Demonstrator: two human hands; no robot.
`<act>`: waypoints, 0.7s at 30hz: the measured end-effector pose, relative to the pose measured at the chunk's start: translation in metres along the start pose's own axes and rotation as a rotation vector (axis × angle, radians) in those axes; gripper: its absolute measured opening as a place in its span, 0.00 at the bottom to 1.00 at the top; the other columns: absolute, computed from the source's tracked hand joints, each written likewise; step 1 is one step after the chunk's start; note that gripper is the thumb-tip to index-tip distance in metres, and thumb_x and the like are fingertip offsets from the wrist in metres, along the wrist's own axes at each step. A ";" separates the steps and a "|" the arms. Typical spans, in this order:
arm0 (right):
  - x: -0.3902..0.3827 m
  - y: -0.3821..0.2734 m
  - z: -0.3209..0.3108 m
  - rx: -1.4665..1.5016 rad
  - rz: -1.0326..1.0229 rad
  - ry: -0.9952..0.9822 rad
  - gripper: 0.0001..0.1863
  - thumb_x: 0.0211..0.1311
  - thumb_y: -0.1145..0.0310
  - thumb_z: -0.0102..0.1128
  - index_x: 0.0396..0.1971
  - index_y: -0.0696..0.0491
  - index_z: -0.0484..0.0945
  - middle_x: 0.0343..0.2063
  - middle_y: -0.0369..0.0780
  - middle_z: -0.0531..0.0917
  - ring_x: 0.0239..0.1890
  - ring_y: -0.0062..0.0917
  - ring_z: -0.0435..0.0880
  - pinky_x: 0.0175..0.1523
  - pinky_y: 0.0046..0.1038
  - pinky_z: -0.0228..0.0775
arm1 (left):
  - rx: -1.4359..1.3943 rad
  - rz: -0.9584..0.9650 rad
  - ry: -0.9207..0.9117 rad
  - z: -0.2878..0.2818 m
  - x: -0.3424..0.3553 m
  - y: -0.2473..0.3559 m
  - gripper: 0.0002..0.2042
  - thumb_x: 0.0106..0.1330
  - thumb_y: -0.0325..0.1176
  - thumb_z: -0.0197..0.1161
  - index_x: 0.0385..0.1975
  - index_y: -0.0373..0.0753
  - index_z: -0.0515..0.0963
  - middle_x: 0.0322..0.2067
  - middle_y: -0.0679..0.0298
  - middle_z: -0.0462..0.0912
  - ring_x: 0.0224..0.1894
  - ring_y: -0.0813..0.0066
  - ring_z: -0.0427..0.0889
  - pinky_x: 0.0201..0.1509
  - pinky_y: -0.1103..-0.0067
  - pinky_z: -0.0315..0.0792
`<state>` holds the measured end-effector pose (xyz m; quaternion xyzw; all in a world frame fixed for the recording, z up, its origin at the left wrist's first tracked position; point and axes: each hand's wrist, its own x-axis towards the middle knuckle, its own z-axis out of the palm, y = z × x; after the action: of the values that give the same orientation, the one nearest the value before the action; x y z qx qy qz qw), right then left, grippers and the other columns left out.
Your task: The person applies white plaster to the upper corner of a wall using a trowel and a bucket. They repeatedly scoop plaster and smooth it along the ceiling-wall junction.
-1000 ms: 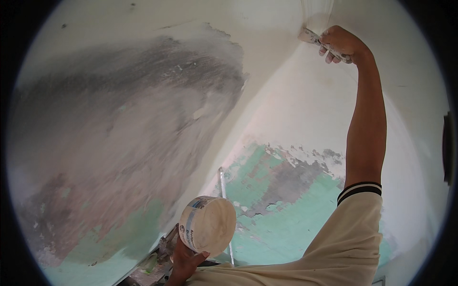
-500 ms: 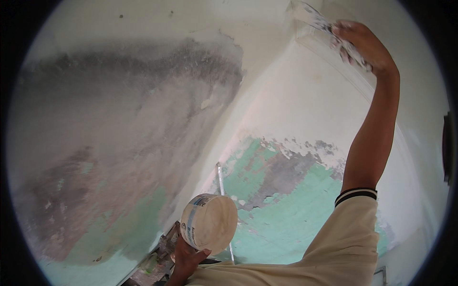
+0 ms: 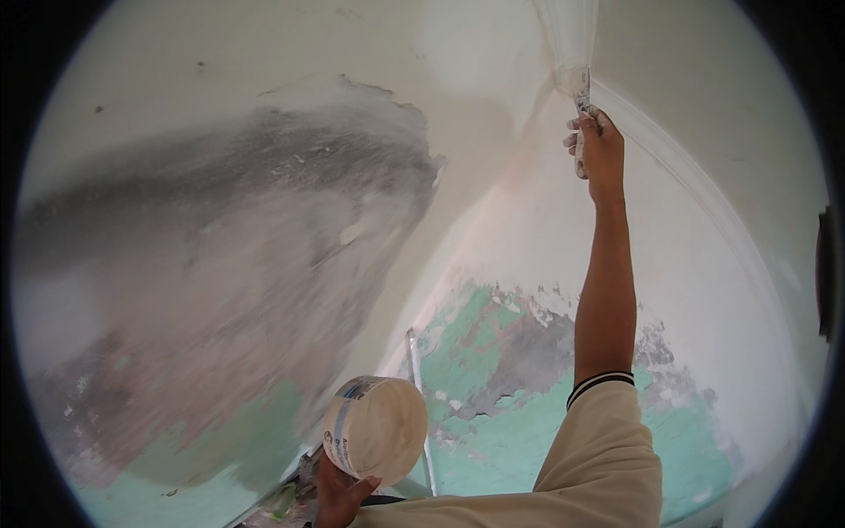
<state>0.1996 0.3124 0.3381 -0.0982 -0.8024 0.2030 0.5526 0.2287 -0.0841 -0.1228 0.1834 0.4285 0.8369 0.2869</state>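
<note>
My right arm is stretched up high, and my right hand (image 3: 602, 150) is closed around the handle of a putty knife (image 3: 579, 86). The knife is smeared with white, and its blade meets the wall at the upper corner, beside the moulding; white stuff also coats the fingertips. Low in the view, my left hand (image 3: 341, 493) grips a round tub (image 3: 374, 431) from beneath and the side. Its open mouth tilts toward the right and shows a pale cream filler-like coating inside.
On the left, the wall (image 3: 255, 220) has a large grey, worn patch with flaking edges. Peeling green paint (image 3: 510, 440) covers the lower right wall. A thin metal strip (image 3: 417, 378) stands at the corner behind the tub. Curved white moulding (image 3: 695, 167) runs along the upper right.
My right hand has moved left and somewhat down with the putty knife, now upright with its blade at the corner. The tub has shifted slightly left and down; the view has turned a little.
</note>
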 end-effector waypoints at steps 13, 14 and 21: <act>0.002 -0.001 0.003 -0.606 -0.903 0.370 0.12 0.64 0.76 0.68 0.47 0.55 0.83 0.41 0.44 0.83 0.40 0.38 0.82 0.43 0.36 0.73 | -0.037 0.019 0.062 0.008 -0.002 -0.017 0.47 0.50 0.30 0.76 0.71 0.29 0.56 0.63 0.52 0.73 0.65 0.62 0.74 0.72 0.67 0.66; 0.002 -0.014 0.000 -0.649 -0.940 0.368 0.12 0.64 0.76 0.68 0.46 0.55 0.84 0.41 0.43 0.83 0.40 0.37 0.82 0.43 0.36 0.73 | -0.048 0.024 0.058 0.010 -0.001 -0.016 0.46 0.50 0.30 0.75 0.70 0.29 0.57 0.63 0.53 0.73 0.65 0.62 0.74 0.72 0.67 0.66; 0.009 -0.051 0.002 -0.690 -1.070 0.297 0.12 0.62 0.77 0.70 0.45 0.54 0.84 0.40 0.43 0.84 0.36 0.37 0.83 0.40 0.37 0.73 | -0.088 0.036 0.008 0.006 0.002 -0.023 0.45 0.51 0.28 0.74 0.70 0.28 0.57 0.63 0.53 0.73 0.65 0.63 0.74 0.72 0.67 0.66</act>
<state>0.1978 0.2697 0.3676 0.1161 -0.6747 -0.3849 0.6189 0.2376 -0.0685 -0.1380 0.1747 0.3893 0.8606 0.2779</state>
